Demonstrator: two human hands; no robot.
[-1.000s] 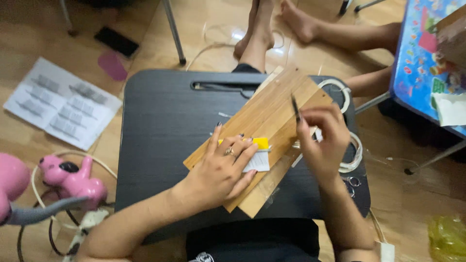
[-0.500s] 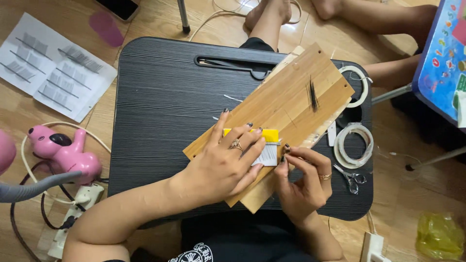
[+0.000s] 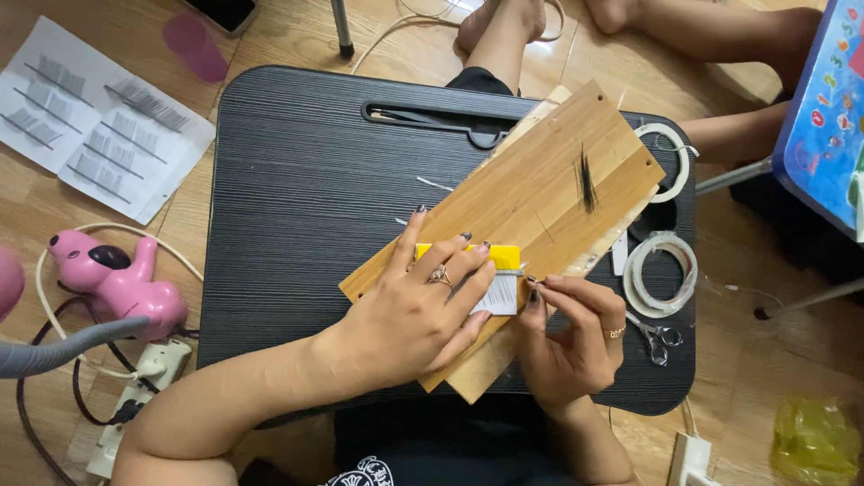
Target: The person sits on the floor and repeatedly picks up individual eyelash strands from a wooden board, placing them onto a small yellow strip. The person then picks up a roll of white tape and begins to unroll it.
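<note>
A slanted bamboo board (image 3: pixel 549 193) lies across a black lap tray (image 3: pixel 306 207). My left hand (image 3: pixel 423 301) presses flat on the board's lower end, fingers spread over a small white card with a yellow strip (image 3: pixel 499 274). My right hand (image 3: pixel 571 333) pinches at the card's right edge with thumb and forefinger; whatever sits between the fingertips is too fine to see. A small tuft of thin black fibres (image 3: pixel 587 171) rests on the board's upper part.
Two tape rolls (image 3: pixel 661 270) and small scissors (image 3: pixel 657 340) sit at the tray's right. White sheets with dark strands (image 3: pixel 99 126) lie on the floor at left, near a pink dog-shaped device (image 3: pixel 112 279) and a power strip (image 3: pixel 135 396). Another person's legs (image 3: pixel 693 36) are at top.
My right hand came down from the board's upper part, left the black tuft there, and now pinches at the card beside my left hand. The left hand stayed put.
</note>
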